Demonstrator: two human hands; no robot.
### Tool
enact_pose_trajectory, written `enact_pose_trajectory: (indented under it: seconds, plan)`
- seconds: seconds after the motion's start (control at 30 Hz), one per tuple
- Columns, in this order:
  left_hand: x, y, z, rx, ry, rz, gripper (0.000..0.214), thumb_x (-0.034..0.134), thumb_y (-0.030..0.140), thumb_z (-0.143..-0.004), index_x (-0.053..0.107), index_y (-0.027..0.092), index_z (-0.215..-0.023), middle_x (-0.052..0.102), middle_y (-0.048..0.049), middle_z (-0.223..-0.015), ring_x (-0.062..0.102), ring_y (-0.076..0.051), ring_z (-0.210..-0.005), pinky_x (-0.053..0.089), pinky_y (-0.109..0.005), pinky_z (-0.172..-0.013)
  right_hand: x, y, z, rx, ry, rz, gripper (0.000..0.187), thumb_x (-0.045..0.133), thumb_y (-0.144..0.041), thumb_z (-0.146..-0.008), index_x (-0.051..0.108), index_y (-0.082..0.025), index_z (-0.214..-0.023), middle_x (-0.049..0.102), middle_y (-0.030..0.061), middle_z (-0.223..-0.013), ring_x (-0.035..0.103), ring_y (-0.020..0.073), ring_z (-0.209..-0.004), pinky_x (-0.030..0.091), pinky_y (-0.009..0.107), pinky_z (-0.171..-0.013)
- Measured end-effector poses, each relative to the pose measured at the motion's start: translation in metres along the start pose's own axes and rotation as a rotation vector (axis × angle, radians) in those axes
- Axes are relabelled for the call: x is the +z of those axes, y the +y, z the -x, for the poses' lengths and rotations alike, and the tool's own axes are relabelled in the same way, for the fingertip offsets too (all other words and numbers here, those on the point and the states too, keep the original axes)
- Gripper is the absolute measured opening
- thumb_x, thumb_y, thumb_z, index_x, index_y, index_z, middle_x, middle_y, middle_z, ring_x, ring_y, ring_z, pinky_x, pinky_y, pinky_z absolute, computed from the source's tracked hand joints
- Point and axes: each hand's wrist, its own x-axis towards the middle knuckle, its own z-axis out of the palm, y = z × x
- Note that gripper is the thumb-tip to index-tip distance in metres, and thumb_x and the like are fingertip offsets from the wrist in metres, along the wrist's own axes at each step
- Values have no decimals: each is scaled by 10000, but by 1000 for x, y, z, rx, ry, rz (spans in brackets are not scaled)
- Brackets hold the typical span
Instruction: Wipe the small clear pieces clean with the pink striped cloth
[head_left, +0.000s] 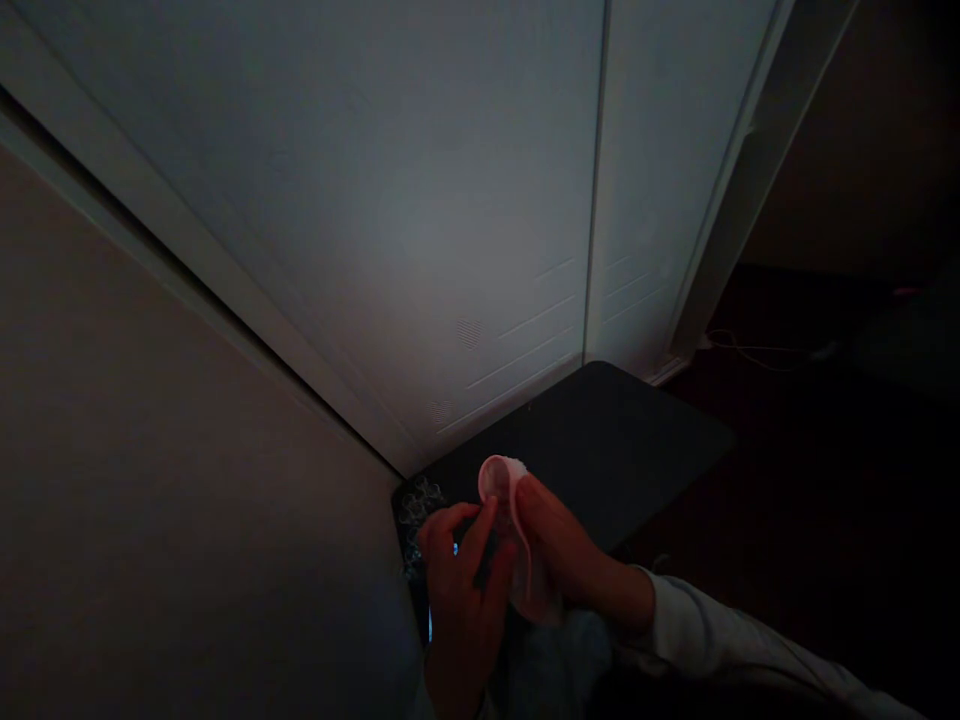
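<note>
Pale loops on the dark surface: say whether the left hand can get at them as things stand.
Probably yes: the left hand is right beside the pale loops, with nothing visible between, though it seems busy at the pink cloth.

"Any text you can read in there?"
"None. The white door (pixel 375 200), at the top and centre of the frame, bears striped patches (pixel 470 333) and slanting lines (pixel 517 365), but those form no letters or numbers."
"And the pale curls (pixel 421 500), lower middle, on the left corner of the dark board (pixel 622 420)?"
"Loops, no word I can make out."
"The blue glints (pixel 430 625) below?"
"Too small to tell."
</note>
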Motion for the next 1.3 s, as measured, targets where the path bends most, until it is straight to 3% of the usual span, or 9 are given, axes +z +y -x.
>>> enact_pose_trajectory:
  seconds: [0.17, 0.33, 0.57, 0.77, 0.97, 1.1, 1.3]
  plan:
    - [4, 4, 0, -179, 5, 153, 255, 503, 237, -885, 604, 231, -1119, 589, -49, -942, 558, -180, -890, 491, -314, -768, -2, 8, -2, -75, 0, 95, 456, 601, -610, -731, 647, -181, -877, 595, -6, -760, 515, 125, -671, 427, 246, -641]
    - [3, 10, -4, -348, -3, 273, 214, 538, 241, -856, 638, 209, -1043, 610, -26, -817, 582, -161, -754, 504, -295, -706, 0, 10, -1, -63, 3, 81, 441, 588, -599, -750, 639, -180, -879, 605, 4, -784, 528, 137, -690, 434, 256, -658]
    - [10, 11, 2, -566, 2, 408, 233, 587, 289, -830, 590, 210, -1049, 647, -56, -1004, 625, -186, -906, 513, -317, -783, 1, 9, 2, -67, 32, 106, 399, 616, -560, -750, 645, -186, -882, 622, 11, -797, 559, 157, -709, 445, 270, -669]
    - [15, 12, 2, -537, 18, 465, 231, 534, 240, -853, 591, 203, -1074, 669, -76, -1065, 646, -192, -966, 524, -325, -822, 0, 7, 6, -64, 4, 158, 390, 586, -576, -763, 664, -242, -949, 678, 40, -937, 612, 210, -888, 472, 311, -805]
    - [5, 19, -6, -409, 27, 443, 222, 504, 191, -858, 607, 194, -1055, 684, -69, -1000, 645, -180, -899, 517, -299, -772, -9, -1, 7, -119, 36, 320, 481, 522, -598, -794, 618, -259, -1121, 653, 48, -1120, 594, 229, -1000, 450, 343, -885]
    - [-1, 22, -9, -336, -16, 459, 239, 474, 172, -863, 622, 190, -1049, 669, -53, -891, 617, -155, -785, 497, -267, -694, -18, -7, 6, -286, -24, 591, 424, 442, -556, -859, 637, -249, -1076, 640, 57, -1055, 585, 221, -937, 459, 339, -830]
    - [-7, 22, -12, -351, -56, 540, 245, 497, 174, -826, 640, 197, -1024, 653, -27, -809, 586, -137, -688, 472, -248, -621, -24, -13, 6, -288, -92, 764, 315, 441, -472, -881, 612, -224, -971, 624, 20, -791, 552, 163, -656, 441, 281, -595]
